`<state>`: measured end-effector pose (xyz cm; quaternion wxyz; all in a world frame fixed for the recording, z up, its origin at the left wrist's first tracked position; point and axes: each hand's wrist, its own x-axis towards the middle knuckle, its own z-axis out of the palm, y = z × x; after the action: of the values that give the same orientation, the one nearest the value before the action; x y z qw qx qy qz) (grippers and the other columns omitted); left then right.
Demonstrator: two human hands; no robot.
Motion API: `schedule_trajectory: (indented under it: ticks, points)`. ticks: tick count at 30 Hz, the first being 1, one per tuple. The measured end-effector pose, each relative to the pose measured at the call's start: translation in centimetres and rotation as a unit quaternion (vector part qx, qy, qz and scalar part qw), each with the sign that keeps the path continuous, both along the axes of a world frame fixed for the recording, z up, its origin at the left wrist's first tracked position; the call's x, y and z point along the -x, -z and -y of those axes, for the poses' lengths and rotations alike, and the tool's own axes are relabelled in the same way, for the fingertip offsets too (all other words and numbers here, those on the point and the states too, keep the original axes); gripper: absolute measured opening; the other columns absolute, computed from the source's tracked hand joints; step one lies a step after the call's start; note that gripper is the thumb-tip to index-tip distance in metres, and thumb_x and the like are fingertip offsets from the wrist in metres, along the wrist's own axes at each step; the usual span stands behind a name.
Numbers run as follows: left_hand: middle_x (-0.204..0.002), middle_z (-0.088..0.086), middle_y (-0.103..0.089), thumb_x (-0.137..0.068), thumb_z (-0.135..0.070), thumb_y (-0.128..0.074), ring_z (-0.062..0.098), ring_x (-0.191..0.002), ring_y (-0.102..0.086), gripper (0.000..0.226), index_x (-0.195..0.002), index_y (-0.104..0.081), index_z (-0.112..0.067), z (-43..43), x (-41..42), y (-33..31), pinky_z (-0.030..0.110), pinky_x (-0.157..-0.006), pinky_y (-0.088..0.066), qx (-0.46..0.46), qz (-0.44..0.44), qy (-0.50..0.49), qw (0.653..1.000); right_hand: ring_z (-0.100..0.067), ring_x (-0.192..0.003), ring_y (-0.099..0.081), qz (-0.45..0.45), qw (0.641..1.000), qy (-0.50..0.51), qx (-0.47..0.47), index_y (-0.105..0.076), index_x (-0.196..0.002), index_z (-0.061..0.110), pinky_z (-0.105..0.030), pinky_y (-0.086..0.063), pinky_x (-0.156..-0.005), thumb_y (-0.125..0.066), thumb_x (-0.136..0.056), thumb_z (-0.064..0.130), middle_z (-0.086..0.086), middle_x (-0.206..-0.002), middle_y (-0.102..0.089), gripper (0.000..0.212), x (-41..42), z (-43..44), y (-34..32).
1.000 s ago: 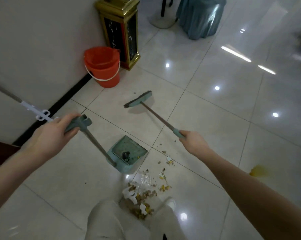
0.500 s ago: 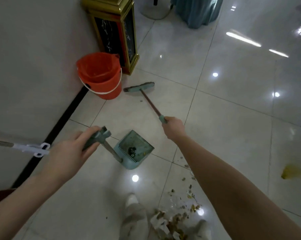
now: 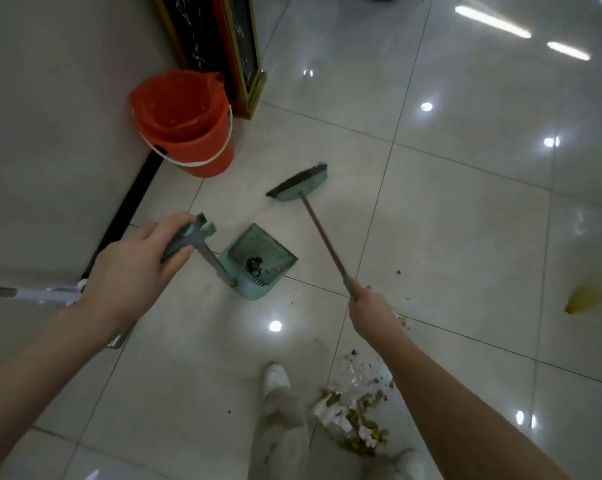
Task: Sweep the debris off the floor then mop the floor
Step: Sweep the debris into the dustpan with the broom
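1. The left hand grips the dustpan handle.
2. The right hand grasps the broom handle.
3. The debris lies on the floor by the person's feet.

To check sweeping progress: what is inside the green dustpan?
Inside the dustpan lie one small dark clump and a few yellowish crumbs. The handle covers its near left corner.

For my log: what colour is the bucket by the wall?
The bucket is orange-red; head view.
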<state>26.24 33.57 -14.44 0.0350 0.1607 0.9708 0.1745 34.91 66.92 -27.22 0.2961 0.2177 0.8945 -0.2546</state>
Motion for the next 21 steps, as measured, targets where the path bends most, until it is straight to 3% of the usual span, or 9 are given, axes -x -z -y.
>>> schedule_trajectory:
  ticks: [4, 8, 14, 18, 21]
  points:
    - [-0.093, 0.008, -0.062, -0.088, -0.028, -0.062, 0.036, -0.071, -0.061, 0.042, -0.128, -0.049, -0.027, -0.6, -0.5, -0.5, 0.046, -0.058, -0.052, 0.0, 0.003, -0.002, 1.0, -0.015, -0.062, -0.058, -0.001, 0.999, -0.006, -0.041, -0.039, -0.14, 0.039, -0.031, -0.053, -0.054, -0.035, -0.1, 0.017, 0.001, -0.078, -0.06, 0.046, -6.0, -2.1, -2.2]
    - [-0.088, 0.004, -0.059, -0.089, -0.029, -0.06, 0.032, -0.065, -0.058, 0.04, -0.126, -0.047, -0.03, -0.2, -1.1, -0.8, 0.044, -0.055, -0.05, -0.006, 0.003, -0.007, 1.0, -0.012, -0.06, -0.059, -0.051, 0.997, 0.034, -0.037, -0.052, -0.132, 0.035, -0.033, -0.055, -0.056, -0.042, -0.101, 0.028, 0.004, -0.079, -0.064, 0.033, -7.2, -3.4, -4.6]
    - [-0.098, 0.01, -0.066, -0.089, -0.024, -0.064, 0.034, -0.066, -0.058, 0.041, -0.127, -0.05, -0.025, 0.9, -2.4, -1.2, 0.041, -0.058, -0.05, -0.031, -0.011, -0.03, 0.999, -0.023, -0.065, -0.063, -0.105, 0.994, 0.026, -0.014, -0.056, -0.125, 0.032, -0.039, -0.057, -0.056, -0.04, -0.1, 0.029, -0.003, -0.077, -0.064, 0.03, -0.3, -1.4, -3.8]
    - [-0.098, 0.007, -0.066, -0.089, -0.027, -0.062, 0.025, -0.065, -0.052, 0.041, -0.127, -0.047, -0.029, 1.3, -3.1, -1.1, 0.04, -0.061, -0.049, -0.04, 0.004, -0.047, 0.998, -0.03, -0.081, -0.064, -0.073, 0.997, 0.016, -0.002, -0.052, -0.131, 0.03, -0.04, -0.057, -0.068, -0.037, -0.097, 0.018, -0.009, -0.097, -0.064, 0.039, 5.3, -0.4, -2.3]
    - [-0.094, 0.008, -0.065, -0.09, -0.028, -0.061, 0.026, -0.061, -0.051, 0.04, -0.127, -0.046, -0.029, 1.1, -3.8, -1.0, 0.037, -0.058, -0.046, -0.039, 0.019, -0.046, 0.998, -0.029, -0.082, -0.064, -0.032, 0.999, 0.0, -0.01, -0.052, -0.131, 0.028, -0.039, -0.058, -0.07, -0.036, -0.095, 0.01, -0.011, -0.099, -0.062, 0.044, 6.0, -0.5, -1.9]
